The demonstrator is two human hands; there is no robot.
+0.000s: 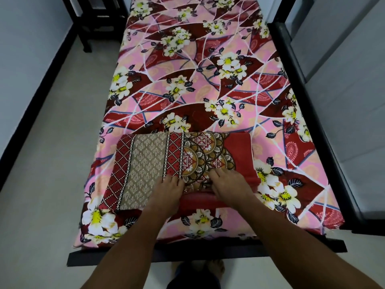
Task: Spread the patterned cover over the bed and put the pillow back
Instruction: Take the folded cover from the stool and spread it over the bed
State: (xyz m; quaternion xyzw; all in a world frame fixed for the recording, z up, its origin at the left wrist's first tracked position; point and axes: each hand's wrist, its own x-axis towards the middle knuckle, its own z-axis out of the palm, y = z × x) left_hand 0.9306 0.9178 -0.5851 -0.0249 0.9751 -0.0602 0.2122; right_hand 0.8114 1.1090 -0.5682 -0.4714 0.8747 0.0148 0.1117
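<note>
A pink and maroon floral sheet [193,84] covers the bed from the near end to the far end. On its near part lies a folded patterned cover [145,161], red, tan and brown, in a flat rectangle. My left hand [169,191] rests on the cover's near middle with its fingers laid flat. My right hand [229,184] lies next to it on the cover's brown rounded motifs, fingers spread. Neither hand grips the cloth. I see no pillow in this view.
The bed's black metal frame [308,84] runs along the right side, with a black end rail [208,254] near my feet. Pale floor [58,147] stretches along the left. A dark piece of furniture [93,19] stands at the far left. A grey wall lies to the right.
</note>
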